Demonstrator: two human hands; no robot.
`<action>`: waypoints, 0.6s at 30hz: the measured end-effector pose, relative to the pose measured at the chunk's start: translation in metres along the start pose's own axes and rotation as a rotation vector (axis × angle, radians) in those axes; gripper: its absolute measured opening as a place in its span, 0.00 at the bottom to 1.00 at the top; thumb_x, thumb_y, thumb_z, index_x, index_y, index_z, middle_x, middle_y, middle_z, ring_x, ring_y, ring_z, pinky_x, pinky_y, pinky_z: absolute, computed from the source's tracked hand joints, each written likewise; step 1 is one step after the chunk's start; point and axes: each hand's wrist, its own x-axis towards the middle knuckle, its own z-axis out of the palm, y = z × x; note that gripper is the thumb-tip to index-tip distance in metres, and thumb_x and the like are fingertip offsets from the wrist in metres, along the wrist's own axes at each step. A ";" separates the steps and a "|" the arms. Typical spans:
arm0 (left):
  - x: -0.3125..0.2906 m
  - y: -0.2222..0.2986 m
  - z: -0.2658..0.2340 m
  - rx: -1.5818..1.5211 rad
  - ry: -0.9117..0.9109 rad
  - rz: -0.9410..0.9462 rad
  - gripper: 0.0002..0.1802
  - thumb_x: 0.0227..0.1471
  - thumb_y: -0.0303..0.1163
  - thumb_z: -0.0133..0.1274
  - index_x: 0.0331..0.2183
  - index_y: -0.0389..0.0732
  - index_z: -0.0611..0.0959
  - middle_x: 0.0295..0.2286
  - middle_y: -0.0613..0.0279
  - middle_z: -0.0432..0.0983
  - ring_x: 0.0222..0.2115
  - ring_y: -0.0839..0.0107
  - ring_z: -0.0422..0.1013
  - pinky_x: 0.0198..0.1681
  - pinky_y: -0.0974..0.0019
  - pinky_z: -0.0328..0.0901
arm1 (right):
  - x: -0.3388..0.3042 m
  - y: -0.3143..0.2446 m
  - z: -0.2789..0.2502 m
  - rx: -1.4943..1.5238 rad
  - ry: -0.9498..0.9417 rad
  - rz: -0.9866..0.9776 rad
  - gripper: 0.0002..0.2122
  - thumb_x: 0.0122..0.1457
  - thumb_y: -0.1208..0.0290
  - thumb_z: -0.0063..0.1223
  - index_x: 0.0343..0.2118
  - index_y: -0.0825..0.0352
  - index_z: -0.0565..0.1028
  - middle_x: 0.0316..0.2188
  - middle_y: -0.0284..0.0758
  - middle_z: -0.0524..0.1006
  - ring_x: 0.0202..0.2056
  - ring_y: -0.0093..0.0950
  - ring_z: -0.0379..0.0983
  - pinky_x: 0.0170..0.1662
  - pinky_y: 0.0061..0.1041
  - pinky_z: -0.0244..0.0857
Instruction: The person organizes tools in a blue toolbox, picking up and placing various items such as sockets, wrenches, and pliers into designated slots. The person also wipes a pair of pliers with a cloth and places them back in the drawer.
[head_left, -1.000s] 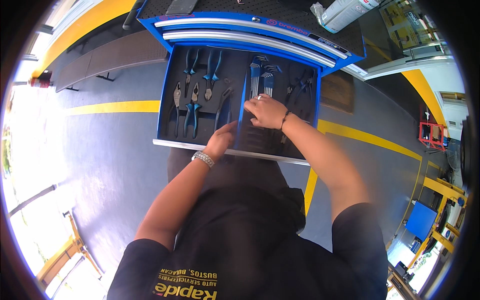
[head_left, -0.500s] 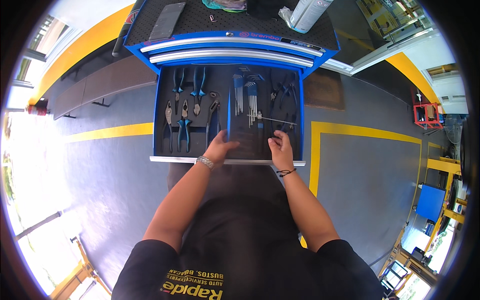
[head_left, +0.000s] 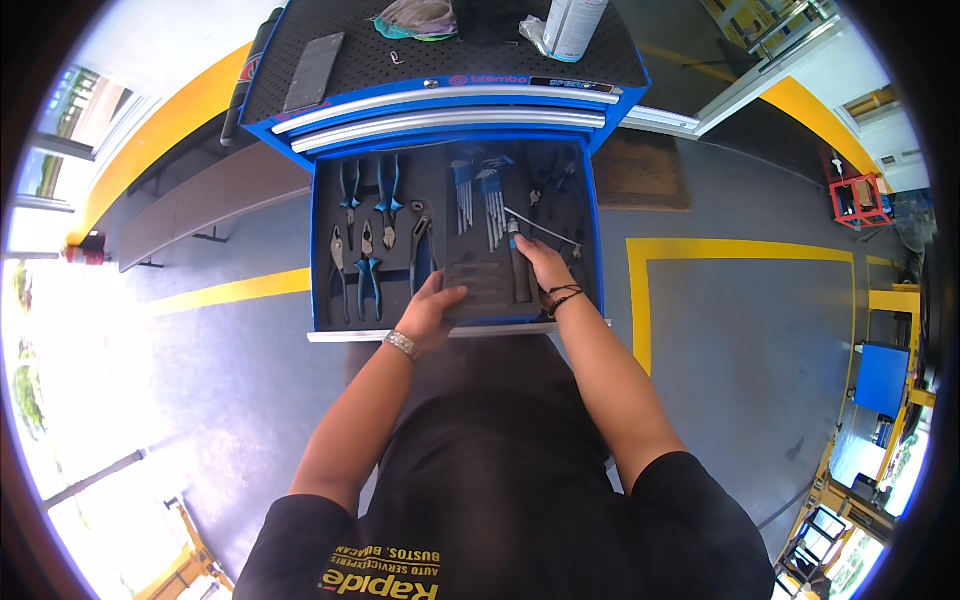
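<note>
A dark foam tool tray [head_left: 478,292] is held between my two hands inside the pulled-out blue drawer [head_left: 317,245]. My left hand [head_left: 428,308] grips its left near edge, thumb on top. My right hand [head_left: 543,268] closes on its right side, beside a dark-handled tool [head_left: 520,275]; the fingers underneath are hidden. Two blue-holdered hex key sets [head_left: 490,205] sit in the tray, and a thin metal rod [head_left: 545,228] slants across its right side. Left of it, several pliers [head_left: 388,200] with blue-and-black handles lie in foam cutouts. More tools at the drawer's right are dim.
The blue tool cabinet [head_left: 375,90] has shut drawers above. On its black top are a phone-like dark slab [head_left: 314,72], a cloth [head_left: 418,18] and a spray can [head_left: 575,28]. A long bench [head_left: 215,205] stands left; a mat [head_left: 635,172] lies right.
My right hand has moved left and closed on the tray's right side. The tray has shifted and now lies flatter, its near slots showing. The view has shifted slightly.
</note>
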 end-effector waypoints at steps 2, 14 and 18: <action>-0.005 0.008 0.005 0.005 -0.006 -0.010 0.31 0.60 0.26 0.56 0.62 0.38 0.64 0.54 0.53 0.73 0.54 0.62 0.72 0.60 0.53 0.68 | -0.001 -0.001 0.001 0.018 -0.016 -0.012 0.29 0.64 0.50 0.62 0.54 0.74 0.72 0.45 0.40 0.79 0.43 0.29 0.78 0.47 0.31 0.74; -0.031 0.009 0.000 -0.228 -0.117 -0.153 0.35 0.61 0.48 0.57 0.61 0.37 0.70 0.55 0.48 0.73 0.55 0.59 0.72 0.58 0.55 0.69 | -0.045 0.064 -0.016 -0.155 0.021 -0.079 0.43 0.64 0.48 0.61 0.64 0.87 0.60 0.59 0.54 0.72 0.62 0.39 0.67 0.66 0.31 0.57; 0.017 0.008 -0.022 -0.104 0.157 -0.155 0.41 0.57 0.38 0.59 0.67 0.40 0.63 0.53 0.51 0.75 0.52 0.58 0.73 0.57 0.52 0.69 | -0.074 0.058 0.019 -0.034 -0.009 -0.071 0.34 0.66 0.53 0.59 0.61 0.82 0.65 0.56 0.46 0.74 0.58 0.32 0.70 0.63 0.31 0.60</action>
